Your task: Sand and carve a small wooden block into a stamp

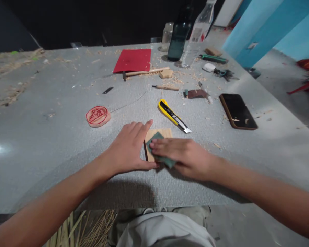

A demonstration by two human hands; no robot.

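Observation:
A small flat block of pale wood (167, 132) lies on the table near its front edge. My left hand (128, 146) braces it from the left, thumb at the near edge and fingers at the far left corner. A green piece of sandpaper (156, 136) lies across the top of the block. My right hand (192, 156) presses the sandpaper down with its fingers held together, slightly blurred. Just beyond the block rests a yellow utility knife (172, 115) with its blade out. To the left is a wooden disc with red markings (98, 116).
A phone (238, 111) lies at the right. Farther back are a carving tool (166, 87), a hammer (144, 72), a red sheet (133, 60), a wooden star (166, 73), keys (224, 73), a dark bottle (179, 39) and a clear bottle (197, 41). Wood shavings are scattered about.

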